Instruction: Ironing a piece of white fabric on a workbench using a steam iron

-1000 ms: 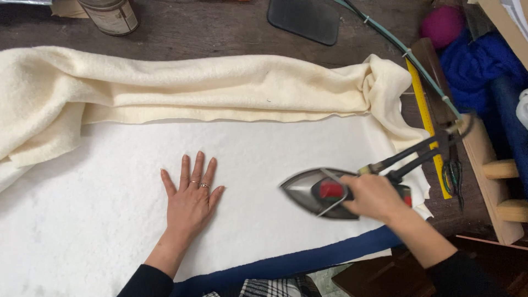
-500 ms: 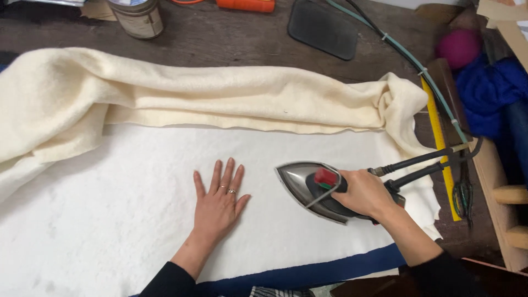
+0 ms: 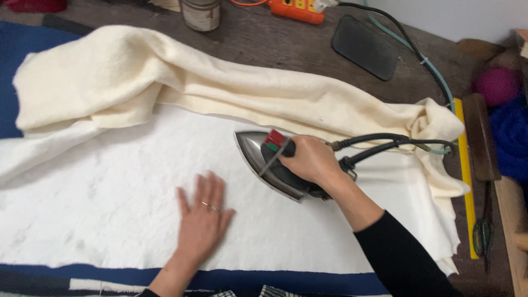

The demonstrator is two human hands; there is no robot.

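My right hand (image 3: 311, 159) grips the handle of a black and silver iron (image 3: 264, 165) whose tip points left across a flat white felt sheet (image 3: 99, 198). Its black cord (image 3: 385, 142) runs off to the right. My left hand (image 3: 202, 220) lies flat, fingers spread, on the white sheet just below and left of the iron. A cream fabric (image 3: 181, 82) is bunched and folded back along the far edge of the sheet.
A dark wooden table (image 3: 286, 49) carries a tin can (image 3: 201, 14), an orange power strip (image 3: 297, 10) and a black pad (image 3: 366, 47). A yellow ruler (image 3: 467, 187), scissors (image 3: 484, 231), pink yarn (image 3: 496, 85) and blue yarn (image 3: 511, 137) sit at the right. Blue cloth (image 3: 264, 279) edges the front.
My right hand has slid the iron leftward and farther up the white sheet. My left hand stays flat on the sheet. The view has shifted, showing more of the table's far edge.
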